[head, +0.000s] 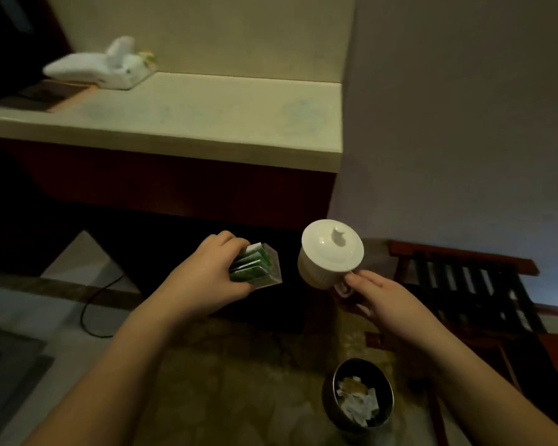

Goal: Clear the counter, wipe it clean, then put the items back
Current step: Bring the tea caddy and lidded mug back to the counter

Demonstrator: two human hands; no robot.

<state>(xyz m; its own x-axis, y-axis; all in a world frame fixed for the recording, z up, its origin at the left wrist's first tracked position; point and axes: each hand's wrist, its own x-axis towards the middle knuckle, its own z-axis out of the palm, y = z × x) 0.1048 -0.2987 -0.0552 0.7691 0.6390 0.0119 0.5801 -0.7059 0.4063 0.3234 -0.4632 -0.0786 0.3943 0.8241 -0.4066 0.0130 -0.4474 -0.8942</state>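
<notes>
My left hand (207, 272) grips a clear holder of green tea packets (255, 265) in the air below the counter's front edge. My right hand (377, 294) pinches the handle of a white lidded mug (329, 252), held a little to the right of the packets. The pale counter top (207, 123) lies above both hands, with faint ring marks on its surface. At the counter's far left stands a white tissue box (110, 67) with a tissue sticking up.
A dark tray (45, 93) lies at the counter's left end. On the floor, a round bin (358, 394) with crumpled paper stands below my right arm. A dark wooden slatted rack (464, 284) is at the right. A black cable (94, 304) runs across the floor at left.
</notes>
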